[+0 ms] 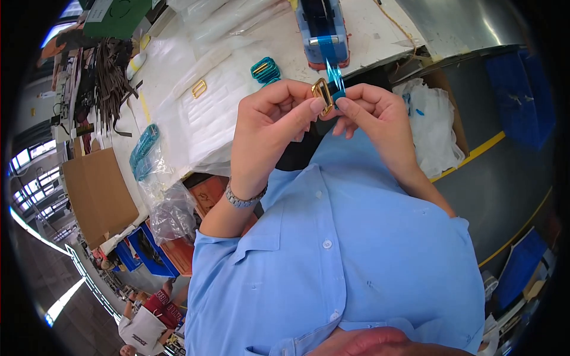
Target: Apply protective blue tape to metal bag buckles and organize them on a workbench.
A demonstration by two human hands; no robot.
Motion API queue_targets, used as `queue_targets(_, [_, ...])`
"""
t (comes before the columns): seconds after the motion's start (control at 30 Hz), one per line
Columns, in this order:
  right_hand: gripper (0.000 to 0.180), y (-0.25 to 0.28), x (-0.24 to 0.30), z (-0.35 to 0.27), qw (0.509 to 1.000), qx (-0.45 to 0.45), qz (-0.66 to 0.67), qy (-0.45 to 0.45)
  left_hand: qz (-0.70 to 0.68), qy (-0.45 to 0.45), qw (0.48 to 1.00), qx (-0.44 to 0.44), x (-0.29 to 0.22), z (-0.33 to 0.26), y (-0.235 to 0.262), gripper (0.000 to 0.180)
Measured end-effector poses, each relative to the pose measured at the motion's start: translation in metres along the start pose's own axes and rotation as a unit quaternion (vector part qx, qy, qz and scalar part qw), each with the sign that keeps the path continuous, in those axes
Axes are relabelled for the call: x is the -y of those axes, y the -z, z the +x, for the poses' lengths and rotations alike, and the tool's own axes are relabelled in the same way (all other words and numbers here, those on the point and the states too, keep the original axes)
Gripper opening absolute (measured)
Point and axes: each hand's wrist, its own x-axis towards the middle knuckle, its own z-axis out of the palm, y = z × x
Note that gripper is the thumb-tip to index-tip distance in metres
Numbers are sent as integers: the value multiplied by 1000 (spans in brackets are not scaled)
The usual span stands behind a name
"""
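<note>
In front of my chest, my left hand [273, 118] pinches a gold rectangular buckle [321, 95] between thumb and fingers. Close beside it, my right hand [374, 115] grips the loose end of a shiny blue tape strip [334, 74] against the buckle's side. The strip runs up to a blue tape dispenser [323, 38] at the table's edge. Left of the dispenser lies a buckle wrapped in blue tape [265, 71]. Another bare gold buckle [199, 89] rests on white plastic sheeting. How far the tape goes round the held buckle is hidden by my fingers.
A blue-wrapped bundle [144, 152] lies at the left table edge, near dark straps [113, 77] and a cardboard sheet [99, 196]. To the right stands a carton holding white plastic bags [436, 130]. Blue bins [522, 98] sit beyond it. Other people [144, 326] are at lower left.
</note>
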Motion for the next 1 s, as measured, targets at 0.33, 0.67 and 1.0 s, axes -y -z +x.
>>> queue_targets(0.33, [26, -1, -2, -10, 999, 8, 28, 14, 74, 3, 997, -2, 7, 16, -16, 17])
queue_targets(0.67, [26, -2, -6, -2, 1000, 6, 19, 13, 24, 29, 999, 13, 20, 29, -11, 16])
queue_targets(1.0, [25, 1, -14, 2, 999, -23, 34, 8, 48, -34, 998, -28, 37, 37, -15, 20])
